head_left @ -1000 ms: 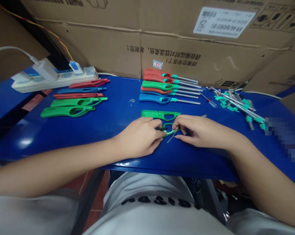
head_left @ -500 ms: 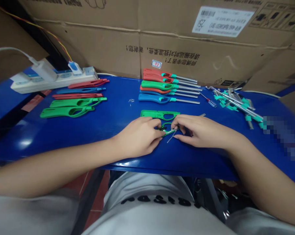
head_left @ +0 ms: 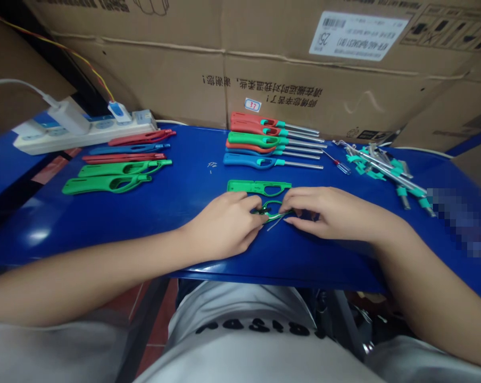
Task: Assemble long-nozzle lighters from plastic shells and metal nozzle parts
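Step in hand: both hands worked on one green lighter shell (head_left: 273,210), which lay on the blue table (head_left: 176,205) at its near edge, between the two hands; I judged it as fitting a small part into the trigger loop, about in the middle of one assembly.
Next move: it seemed to call for a fine, steady pinch and little force, because the thin wire (head_left: 273,223) under the shell was loose and small.
Left hand (head_left: 224,226): it rested on the table, palm down, wrist low; the fingers were curled narrow, and thumb and forefinger pinched the left end of the shell.
Right hand (head_left: 332,213): it lay flat and low, the fingertips closed on the right side of the same shell.
Around: empty shell halves (head_left: 116,169) lay far left; a second green half (head_left: 258,187) lay just behind the hands; finished lighters (head_left: 264,142) stood in a row behind it; metal tubes (head_left: 384,167) were piled at the right.
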A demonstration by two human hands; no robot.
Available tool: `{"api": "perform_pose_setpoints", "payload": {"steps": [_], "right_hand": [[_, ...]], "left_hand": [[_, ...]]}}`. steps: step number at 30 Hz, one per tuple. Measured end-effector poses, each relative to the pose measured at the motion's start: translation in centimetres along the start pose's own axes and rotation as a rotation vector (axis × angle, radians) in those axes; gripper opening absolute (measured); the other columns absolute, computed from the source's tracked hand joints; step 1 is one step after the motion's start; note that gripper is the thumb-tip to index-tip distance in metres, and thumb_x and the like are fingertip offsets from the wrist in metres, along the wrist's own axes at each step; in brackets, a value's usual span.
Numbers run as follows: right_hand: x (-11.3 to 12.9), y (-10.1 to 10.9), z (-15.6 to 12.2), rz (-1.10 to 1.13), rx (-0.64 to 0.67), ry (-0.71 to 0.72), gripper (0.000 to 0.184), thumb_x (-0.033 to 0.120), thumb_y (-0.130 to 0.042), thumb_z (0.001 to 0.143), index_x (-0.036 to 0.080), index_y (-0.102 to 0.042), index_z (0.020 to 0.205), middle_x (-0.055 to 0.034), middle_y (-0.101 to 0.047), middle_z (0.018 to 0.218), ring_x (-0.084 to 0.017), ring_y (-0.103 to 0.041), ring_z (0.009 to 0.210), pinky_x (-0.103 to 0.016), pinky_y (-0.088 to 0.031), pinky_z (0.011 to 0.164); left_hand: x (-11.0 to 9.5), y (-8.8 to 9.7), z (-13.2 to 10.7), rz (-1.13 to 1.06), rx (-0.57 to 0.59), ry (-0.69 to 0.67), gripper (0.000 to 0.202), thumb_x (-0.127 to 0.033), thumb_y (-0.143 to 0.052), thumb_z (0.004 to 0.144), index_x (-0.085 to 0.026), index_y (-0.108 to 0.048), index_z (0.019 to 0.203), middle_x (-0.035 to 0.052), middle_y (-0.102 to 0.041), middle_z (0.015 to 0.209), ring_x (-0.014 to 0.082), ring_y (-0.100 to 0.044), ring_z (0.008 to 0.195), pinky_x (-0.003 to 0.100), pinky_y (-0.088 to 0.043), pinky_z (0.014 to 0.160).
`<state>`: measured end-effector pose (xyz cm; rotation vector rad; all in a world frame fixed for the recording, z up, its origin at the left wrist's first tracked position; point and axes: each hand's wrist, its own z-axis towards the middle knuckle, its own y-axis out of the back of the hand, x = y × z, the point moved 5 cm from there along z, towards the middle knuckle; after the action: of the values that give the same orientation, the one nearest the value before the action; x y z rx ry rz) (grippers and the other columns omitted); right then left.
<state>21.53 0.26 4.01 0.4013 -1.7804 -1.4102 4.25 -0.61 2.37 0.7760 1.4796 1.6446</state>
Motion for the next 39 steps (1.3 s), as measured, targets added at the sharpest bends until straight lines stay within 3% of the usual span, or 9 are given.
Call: {"api": "perform_pose_setpoints", "payload": {"steps": [6,39], "right_hand": [[0.00,0.51,-0.22,0.020,-0.010,-0.013,0.023,0.029,-0.056,0.095,0.023,-0.074,0.107,-0.0059,-0.075,0.103,-0.020,-0.069,0.089,-0.029,-0.051,0.075],[0.70,0.53,-0.57,-0.002,0.033,-0.007,0.026,0.032,-0.055,0.097,0.023,-0.076,0.109,-0.0063,-0.072,0.113,-0.020,-0.070,0.094,-0.033,-0.052,0.084]], "left_hand": [[0.14,-0.09,0.01,-0.020,0.004,0.005,0.031,-0.027,-0.050,0.100,-0.024,-0.076,0.115,0.0088,-0.067,0.105,0.0252,-0.066,0.093,0.041,-0.055,0.086],[0.05,0.06,-0.03,0.000,-0.007,-0.015,0.030,-0.027,-0.050,0.100,-0.023,-0.077,0.113,0.0090,-0.067,0.102,0.0233,-0.065,0.090,0.039,-0.054,0.083]]}}
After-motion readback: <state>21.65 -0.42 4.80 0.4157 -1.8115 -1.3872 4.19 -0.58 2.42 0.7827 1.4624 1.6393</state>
